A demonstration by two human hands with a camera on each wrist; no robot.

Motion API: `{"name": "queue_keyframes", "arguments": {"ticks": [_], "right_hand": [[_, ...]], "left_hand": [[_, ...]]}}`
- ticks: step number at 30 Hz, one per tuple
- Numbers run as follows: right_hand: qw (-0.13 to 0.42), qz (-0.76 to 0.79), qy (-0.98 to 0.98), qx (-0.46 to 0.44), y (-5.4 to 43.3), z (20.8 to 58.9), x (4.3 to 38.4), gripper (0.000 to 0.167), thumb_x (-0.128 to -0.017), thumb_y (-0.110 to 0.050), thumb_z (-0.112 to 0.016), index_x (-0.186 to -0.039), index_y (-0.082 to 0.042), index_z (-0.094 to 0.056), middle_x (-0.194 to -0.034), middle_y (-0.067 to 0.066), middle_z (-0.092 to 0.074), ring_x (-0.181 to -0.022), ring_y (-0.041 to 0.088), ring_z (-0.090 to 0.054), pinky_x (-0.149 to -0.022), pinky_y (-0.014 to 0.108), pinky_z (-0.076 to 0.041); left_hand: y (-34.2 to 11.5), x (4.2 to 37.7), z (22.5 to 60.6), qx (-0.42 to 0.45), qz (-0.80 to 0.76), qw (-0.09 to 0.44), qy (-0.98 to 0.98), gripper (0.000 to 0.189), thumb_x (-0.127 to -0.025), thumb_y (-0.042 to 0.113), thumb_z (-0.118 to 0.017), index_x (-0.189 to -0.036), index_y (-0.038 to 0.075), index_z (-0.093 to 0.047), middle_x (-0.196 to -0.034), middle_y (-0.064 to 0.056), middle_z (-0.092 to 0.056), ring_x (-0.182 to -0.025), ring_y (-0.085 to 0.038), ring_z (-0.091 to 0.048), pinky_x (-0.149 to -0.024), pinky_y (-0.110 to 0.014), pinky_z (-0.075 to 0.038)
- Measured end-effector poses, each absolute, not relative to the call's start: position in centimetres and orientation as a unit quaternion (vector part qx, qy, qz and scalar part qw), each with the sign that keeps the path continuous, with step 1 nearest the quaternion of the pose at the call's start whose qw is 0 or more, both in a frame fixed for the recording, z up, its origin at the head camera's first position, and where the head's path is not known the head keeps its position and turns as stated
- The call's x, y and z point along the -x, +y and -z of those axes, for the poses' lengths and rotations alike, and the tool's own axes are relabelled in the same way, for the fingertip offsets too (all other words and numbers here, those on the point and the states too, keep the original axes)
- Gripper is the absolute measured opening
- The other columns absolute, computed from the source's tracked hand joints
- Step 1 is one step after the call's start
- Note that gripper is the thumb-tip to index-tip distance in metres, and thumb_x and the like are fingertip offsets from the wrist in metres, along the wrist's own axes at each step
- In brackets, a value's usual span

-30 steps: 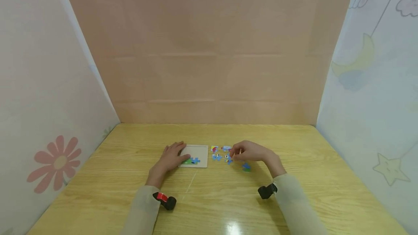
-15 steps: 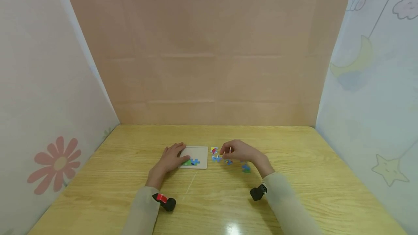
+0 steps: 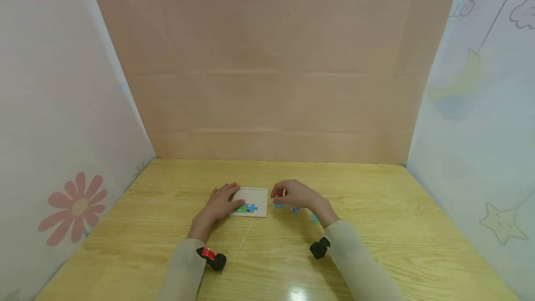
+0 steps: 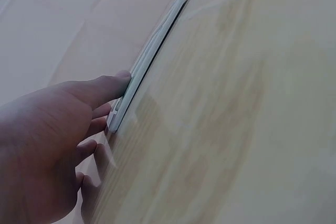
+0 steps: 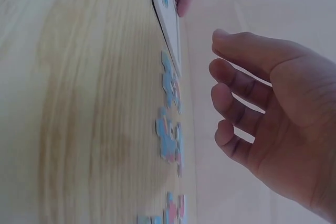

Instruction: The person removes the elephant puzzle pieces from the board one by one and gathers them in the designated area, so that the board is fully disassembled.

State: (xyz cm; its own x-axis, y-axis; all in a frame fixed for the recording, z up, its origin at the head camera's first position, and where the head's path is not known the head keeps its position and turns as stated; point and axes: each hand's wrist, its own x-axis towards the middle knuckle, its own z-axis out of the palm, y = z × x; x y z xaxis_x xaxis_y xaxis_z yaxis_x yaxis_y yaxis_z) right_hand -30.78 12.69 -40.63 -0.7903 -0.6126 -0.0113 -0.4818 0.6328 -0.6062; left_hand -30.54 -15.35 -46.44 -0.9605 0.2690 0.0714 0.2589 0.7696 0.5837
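A shallow pale puzzle tray (image 3: pixel 260 195) lies on the table, with joined green and blue puzzle pieces (image 3: pixel 251 208) along its near side. My left hand (image 3: pixel 218 204) rests over the tray's left edge; the left wrist view shows its straight thumb (image 4: pixel 107 88) touching the rim. To the right of the tray, my right hand (image 3: pixel 296 194) hovers above loose puzzle pieces (image 3: pixel 294 209), partly hiding them. In the right wrist view its fingers (image 5: pixel 239 108) are loosely bent, nothing is between them, and the blue and pink pieces (image 5: pixel 168 142) lie flat on the table below.
Another blue and green piece (image 3: pixel 315 219) lies nearer to me, under the right forearm. The wooden table (image 3: pixel 175 171) ends at a brown paper-covered wall (image 3: pixel 267 106), with printed white walls (image 3: pixel 455 161) at both sides.
My right hand has moved left over the loose pieces, closer to the tray, and now covers the upper ones. The left hand and the tray hold their place.
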Motion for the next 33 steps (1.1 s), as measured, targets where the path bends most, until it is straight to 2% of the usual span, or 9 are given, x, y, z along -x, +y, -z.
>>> {"name": "queue_keyframes", "arguments": {"ticks": [4,11,24,33], "right_hand": [[0.101,0.294,0.898,0.311,11.7,40.5,30.7,0.016,-0.097,-0.019,-0.063,-0.109,-0.01,-0.07,-0.088,-0.001,-0.062,-0.066,0.013,-0.053,-0.057,0.026,-0.047],[0.098,0.27,0.909,0.302,10.2,41.0,31.1,0.013,-0.096,-0.025,-0.066,-0.106,-0.017,-0.071,-0.087,-0.005,-0.062,-0.077,0.012,-0.055,-0.067,0.027,-0.047],[0.094,0.238,0.91,0.325,7.7,41.5,31.6,0.016,-0.093,-0.023,-0.07,-0.106,-0.014,-0.071,-0.085,-0.005,-0.063,-0.077,0.01,-0.054,-0.074,0.027,-0.047],[0.109,0.232,0.915,0.311,6.9,42.1,31.9,0.019,-0.088,-0.026,-0.074,-0.103,-0.015,-0.072,-0.086,-0.006,-0.06,-0.078,0.011,-0.053,-0.071,0.026,-0.045]], "left_hand": [[-15.4,30.6,46.5,-0.137,-0.311,0.009,0.94,0.063,-0.096,0.039,-0.062,-0.148,0.007,-0.046,-0.158,-0.013,-0.038,-0.15,-0.038,-0.024,-0.122,-0.057,-0.005],[-15.4,30.7,46.6,-0.133,-0.313,0.008,0.94,0.063,-0.096,0.04,-0.062,-0.148,0.008,-0.047,-0.158,-0.013,-0.038,-0.15,-0.037,-0.024,-0.122,-0.057,-0.005],[-15.3,31.1,47.0,-0.145,-0.306,0.001,0.941,0.063,-0.096,0.041,-0.062,-0.147,0.008,-0.047,-0.157,-0.013,-0.039,-0.149,-0.038,-0.026,-0.121,-0.059,-0.006],[-15.2,31.2,47.2,-0.15,-0.298,-0.001,0.943,0.062,-0.097,0.041,-0.061,-0.147,0.007,-0.047,-0.157,-0.013,-0.039,-0.149,-0.037,-0.026,-0.121,-0.06,-0.007]]}}
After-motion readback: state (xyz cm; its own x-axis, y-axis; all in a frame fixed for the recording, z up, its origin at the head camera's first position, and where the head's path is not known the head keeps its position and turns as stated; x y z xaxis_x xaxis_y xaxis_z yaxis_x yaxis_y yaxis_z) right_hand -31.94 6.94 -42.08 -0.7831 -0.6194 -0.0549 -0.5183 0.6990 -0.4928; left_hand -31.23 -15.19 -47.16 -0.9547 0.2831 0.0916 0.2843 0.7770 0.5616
